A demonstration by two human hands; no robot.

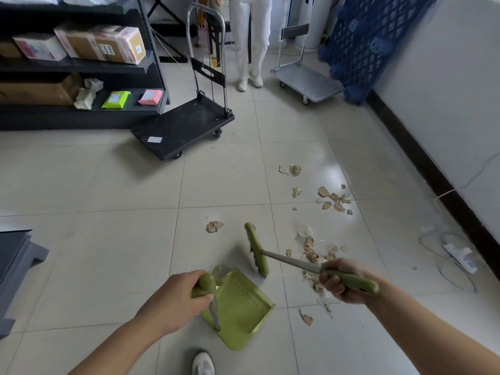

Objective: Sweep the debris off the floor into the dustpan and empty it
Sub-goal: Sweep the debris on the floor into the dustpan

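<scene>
My left hand (176,299) grips the upright handle of a green dustpan (238,307), whose tray rests on the tiled floor with its mouth facing right. My right hand (338,282) holds the green grip of a broom; its green head (257,250) hangs just above the floor beside the dustpan's mouth. Torn cardboard and paper scraps lie scattered on the floor: one pile (311,249) beyond my right hand, another cluster (334,200) farther off, a single piece (214,226) left of the broom head, and a scrap (307,318) near the pan.
A black platform cart (184,128) stands ahead on the left beside dark shelving (81,69) with boxes. A person in white trousers (250,44) stands at the back. A grey cart (308,82) and a blue pallet (370,41) lean by the right wall. Cables and a power strip (460,254) lie at the right.
</scene>
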